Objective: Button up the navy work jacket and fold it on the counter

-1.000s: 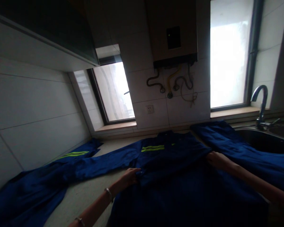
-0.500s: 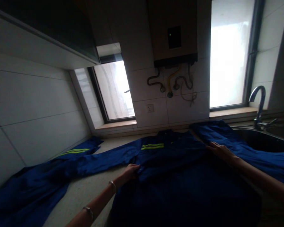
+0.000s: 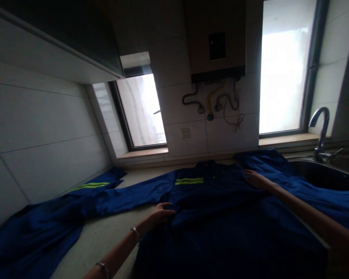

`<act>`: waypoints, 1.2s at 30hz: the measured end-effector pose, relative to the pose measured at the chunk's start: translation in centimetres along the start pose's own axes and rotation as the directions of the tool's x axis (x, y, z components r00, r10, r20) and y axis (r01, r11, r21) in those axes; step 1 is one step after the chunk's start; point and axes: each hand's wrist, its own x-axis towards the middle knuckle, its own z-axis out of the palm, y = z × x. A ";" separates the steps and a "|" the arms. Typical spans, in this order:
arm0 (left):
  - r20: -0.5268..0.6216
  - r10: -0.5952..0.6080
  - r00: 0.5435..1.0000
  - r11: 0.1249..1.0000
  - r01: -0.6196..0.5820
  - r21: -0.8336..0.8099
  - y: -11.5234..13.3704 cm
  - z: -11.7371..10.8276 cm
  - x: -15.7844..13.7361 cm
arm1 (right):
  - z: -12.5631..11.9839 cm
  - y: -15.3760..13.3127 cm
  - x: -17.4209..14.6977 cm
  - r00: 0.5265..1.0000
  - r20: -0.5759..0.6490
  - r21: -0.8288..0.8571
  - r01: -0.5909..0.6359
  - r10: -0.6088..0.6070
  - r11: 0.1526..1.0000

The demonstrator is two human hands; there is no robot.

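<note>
A dark blue work jacket [image 3: 221, 217] with yellow-green stripes lies spread over the counter, its collar toward the wall. At its left side edge is my left hand [image 3: 162, 213], thumb and fingers apart against the cloth. My right hand [image 3: 257, 180] rests on the right shoulder area with its fingers stretched out. One sleeve [image 3: 130, 197] reaches to the left. The lower part of the jacket is very dark, so its folds are hard to make out.
More blue clothing [image 3: 37, 228] with stripes lies at the left, and another blue garment [image 3: 314, 193] at the right beside the sink [image 3: 308, 172]. A faucet [image 3: 321, 131] rises there. Bare counter [image 3: 104, 236] shows between garments. A water heater [image 3: 218, 42] hangs above.
My left hand's thumb and fingers have parted from their pinch on the jacket edge. My right hand has moved slightly left and up over the shoulder, its fingers straighter.
</note>
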 end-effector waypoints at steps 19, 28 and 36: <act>-0.005 0.298 0.954 0.951 -0.297 0.086 -3.7 -0.8 2.5 | 5.5 -4.5 4.5 0.908 0.285 -0.062 -0.302 0.307 0.951; -0.032 0.255 0.966 0.961 -0.250 0.120 -3.5 -0.8 2.7 | 6.1 -5.2 4.0 0.892 0.325 -0.037 -0.319 0.313 0.947; -0.041 0.238 0.970 0.963 -0.231 0.135 -3.3 -0.5 2.5 | 7.5 -4.0 3.7 0.908 0.353 -0.105 -0.200 0.225 0.974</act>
